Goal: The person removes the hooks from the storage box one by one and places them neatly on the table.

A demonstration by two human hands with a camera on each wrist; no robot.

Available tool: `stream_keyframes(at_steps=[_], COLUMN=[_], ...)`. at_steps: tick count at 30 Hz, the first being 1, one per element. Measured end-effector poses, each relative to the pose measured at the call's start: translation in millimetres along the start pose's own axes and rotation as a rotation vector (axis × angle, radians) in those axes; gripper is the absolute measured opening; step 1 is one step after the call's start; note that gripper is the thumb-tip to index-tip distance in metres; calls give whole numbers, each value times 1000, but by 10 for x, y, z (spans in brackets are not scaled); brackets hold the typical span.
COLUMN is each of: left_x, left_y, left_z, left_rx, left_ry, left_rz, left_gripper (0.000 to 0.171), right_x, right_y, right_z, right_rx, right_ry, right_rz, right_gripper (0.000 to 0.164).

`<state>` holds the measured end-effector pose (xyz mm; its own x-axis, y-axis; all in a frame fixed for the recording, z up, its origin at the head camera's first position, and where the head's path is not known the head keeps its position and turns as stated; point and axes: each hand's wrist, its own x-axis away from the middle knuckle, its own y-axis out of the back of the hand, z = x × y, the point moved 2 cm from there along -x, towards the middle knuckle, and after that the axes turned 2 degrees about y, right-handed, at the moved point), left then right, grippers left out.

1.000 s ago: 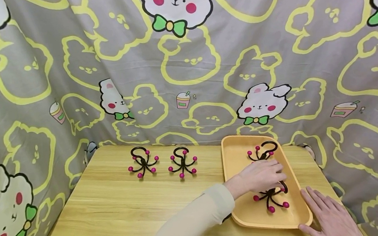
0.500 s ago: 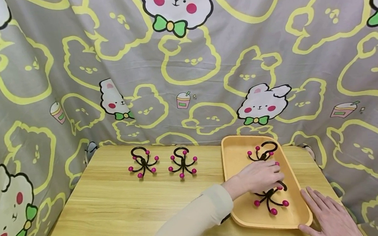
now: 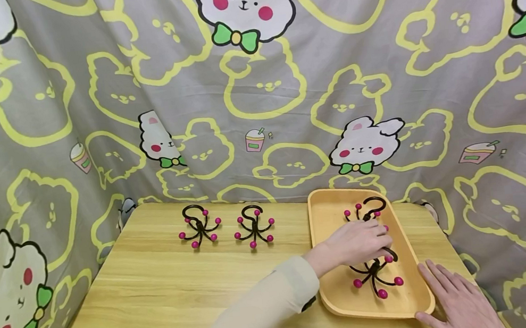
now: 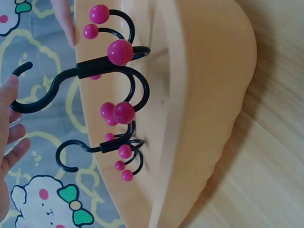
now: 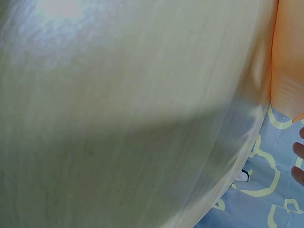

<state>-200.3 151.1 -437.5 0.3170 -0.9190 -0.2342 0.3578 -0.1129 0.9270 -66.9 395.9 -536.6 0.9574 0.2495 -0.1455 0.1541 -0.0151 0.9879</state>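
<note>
My left hand (image 3: 355,242) reaches over the yellow tray (image 3: 328,301). Its thumb and fingers pinch the curved top of a black multi-arm hook hanger (image 3: 374,267) with pink ball tips. In the left wrist view, this hook hanger (image 4: 95,66) stands upright, with the hand (image 4: 7,137) at its hook. Behind it in the tray is a second hook hanger (image 3: 374,204), partly covered by the hand. My right hand (image 3: 465,298) rests with straight fingers against the tray's right rim. Only a few fingertips (image 5: 298,149) of it show in the right wrist view.
Two more hook hangers, one at the left (image 3: 199,227) and one nearer the tray (image 3: 253,227), stand towards the back of the wooden table (image 3: 162,303). A grey patterned curtain (image 3: 274,131) hangs close behind the table and at both sides.
The front hook hanger has turned a little and its ball tips have shifted slightly. My left hand has drawn back slightly to the left with its hook. The right hand has stayed put.
</note>
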Motion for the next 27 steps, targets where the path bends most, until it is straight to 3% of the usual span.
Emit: stream_keyframes(at_steps=[7, 15, 27], left_x=[60, 158, 363], left_y=[114, 249, 436], left_z=[84, 177, 311], left_rx=[24, 45, 72], left_ry=[3, 31, 37], left_rz=[-63, -30, -164], left_gripper=[28, 30, 24], right_x=[6, 12, 7], right_y=[-16, -34, -35], right_z=[-9, -7, -13], right_rx=[-5, 8, 2], right_ry=[26, 48, 55], right_rz=[-51, -107, -106], right_gripper=[103, 106, 107])
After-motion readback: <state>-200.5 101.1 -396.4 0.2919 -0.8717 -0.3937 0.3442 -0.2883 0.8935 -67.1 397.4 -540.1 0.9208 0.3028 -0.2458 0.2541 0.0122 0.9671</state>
